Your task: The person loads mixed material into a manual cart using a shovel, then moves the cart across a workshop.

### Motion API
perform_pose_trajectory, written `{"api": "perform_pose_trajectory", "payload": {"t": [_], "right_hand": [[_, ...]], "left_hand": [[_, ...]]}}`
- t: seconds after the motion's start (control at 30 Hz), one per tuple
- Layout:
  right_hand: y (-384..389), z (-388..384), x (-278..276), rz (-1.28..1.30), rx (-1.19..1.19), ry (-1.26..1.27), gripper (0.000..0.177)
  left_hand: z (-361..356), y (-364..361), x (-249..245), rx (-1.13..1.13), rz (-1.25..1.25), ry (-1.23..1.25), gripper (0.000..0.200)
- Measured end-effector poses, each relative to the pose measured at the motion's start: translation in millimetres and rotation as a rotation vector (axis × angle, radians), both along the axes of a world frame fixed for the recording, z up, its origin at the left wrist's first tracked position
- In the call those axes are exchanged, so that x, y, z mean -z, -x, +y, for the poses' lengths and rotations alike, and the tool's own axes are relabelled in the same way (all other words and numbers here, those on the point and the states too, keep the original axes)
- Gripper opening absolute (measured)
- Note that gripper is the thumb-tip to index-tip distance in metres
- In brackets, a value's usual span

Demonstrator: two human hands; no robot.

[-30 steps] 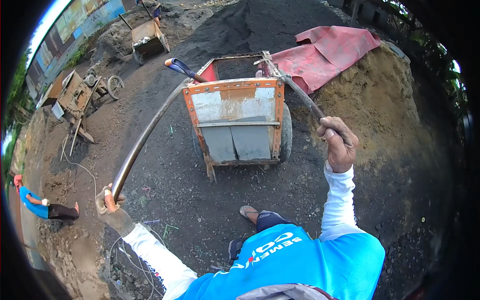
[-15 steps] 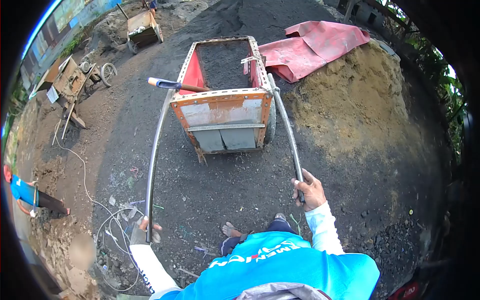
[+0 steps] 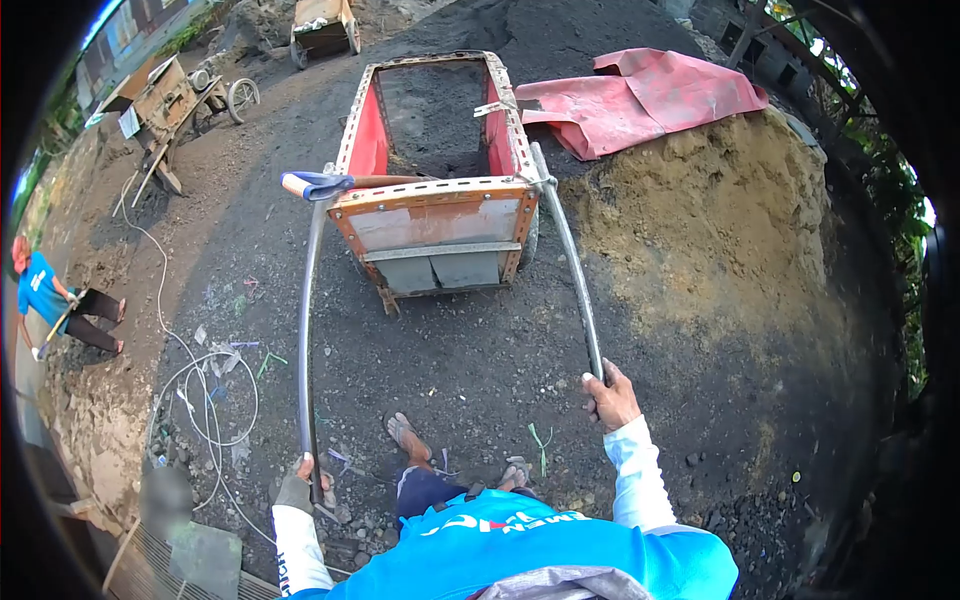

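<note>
A box-shaped cart point(image 3: 430, 215) with an orange perforated metal frame and red inner walls stands in front of me, dark sand visible in its opening. Two long metal handles run from it towards me. My left hand point(image 3: 296, 487) is closed around the end of the left handle point(image 3: 307, 330). On the right handle point(image 3: 573, 265), my right hand point(image 3: 614, 399) is wrapped near its end. A tool with a blue-and-white handle grip point(image 3: 315, 186) lies across the cart's near left corner; its far end is hidden inside the box.
A red tarp point(image 3: 650, 100) partly covers a brown sand heap point(image 3: 720, 190) at the right. A loose cable point(image 3: 205, 400) coils on the ground at left. Beyond it a co-worker point(image 3: 50, 300) in blue holds a long-handled tool. Another cart point(image 3: 323, 28) and a wooden machine point(image 3: 165, 105) stand farther back.
My view has shifted, showing more of the co-worker at left. My feet have changed position, one stepping forward. Both hands stay on the handles, and the cart sits slightly higher in view.
</note>
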State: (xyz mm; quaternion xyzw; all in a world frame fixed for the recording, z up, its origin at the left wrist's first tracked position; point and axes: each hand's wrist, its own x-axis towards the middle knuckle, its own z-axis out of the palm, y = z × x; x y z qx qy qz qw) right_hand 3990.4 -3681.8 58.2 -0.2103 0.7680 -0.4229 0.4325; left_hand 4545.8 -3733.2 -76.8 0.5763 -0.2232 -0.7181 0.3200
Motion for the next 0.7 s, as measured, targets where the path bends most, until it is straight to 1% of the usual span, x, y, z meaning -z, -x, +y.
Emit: {"api": "perform_pose_trajectory", "payload": {"t": [0.07,0.13,0.17,0.2,0.23,0.3,0.33,0.4,0.43,0.47,0.5,0.57,0.63,0.67,0.7], "right_hand": [[26.6,15.6,1.6,0.019,-0.075,0.006,0.060],[45.6,22.8,-2.8,0.072,-0.072,0.008,0.056],[58.0,25.4,11.3,0.107,-0.037,0.064,0.042],[70.5,29.9,19.0,0.154,-0.032,0.057,0.037],[63.6,22.1,10.6,0.201,-0.024,0.055,0.034],[81.4,20.5,6.8,0.290,-0.019,0.054,0.030],[85.0,18.3,8.8,0.361,-0.010,0.123,0.024],[94.8,14.3,5.8,0.358,0.033,0.057,0.025],[97.4,11.4,5.7,0.363,0.039,0.083,0.027],[77.1,4.8,2.0,0.371,0.044,0.081,0.028],[80.2,3.2,2.5,0.377,0.038,0.070,0.028],[79.8,-4.1,3.8,0.399,0.035,0.081,0.029],[76.9,-13.0,8.1,0.409,0.050,0.086,0.028],[74.3,-17.3,9.5,0.411,0.059,0.090,0.028],[62.2,-28.6,0.9,0.406,0.044,0.084,0.028]], "left_hand": [[22.5,26.7,-8.5,0.041,-0.071,-0.047,0.044],[43.1,51.4,-12.9,0.031,-0.091,-0.065,0.050],[51.6,60.3,-13.5,0.016,-0.076,-0.084,0.052],[60.5,68.2,-15.5,-0.001,-0.064,-0.108,0.053],[55.2,63.2,-38.1,-0.022,-0.119,-0.093,0.057],[70.7,87.7,-40.1,-0.065,-0.139,-0.133,0.058],[75.1,97.1,-39.2,-0.080,-0.150,-0.150,0.058],[77.7,117.9,-42.3,-0.097,-0.220,-0.066,0.060],[79.5,122.1,-34.4,-0.121,-0.268,-0.046,0.060],[71.4,103.9,-30.0,-0.142,-0.312,-0.018,0.061],[71.3,103.8,-25.4,-0.121,-0.320,-0.037,0.061],[61.0,108.9,-35.9,-0.078,-0.335,-0.077,0.061],[48.0,110.7,-32.0,-0.100,-0.324,-0.078,0.061],[41.6,107.1,-30.2,-0.110,-0.321,-0.076,0.061],[30.1,85.7,-16.1,-0.110,-0.369,-0.053,0.061]]}}
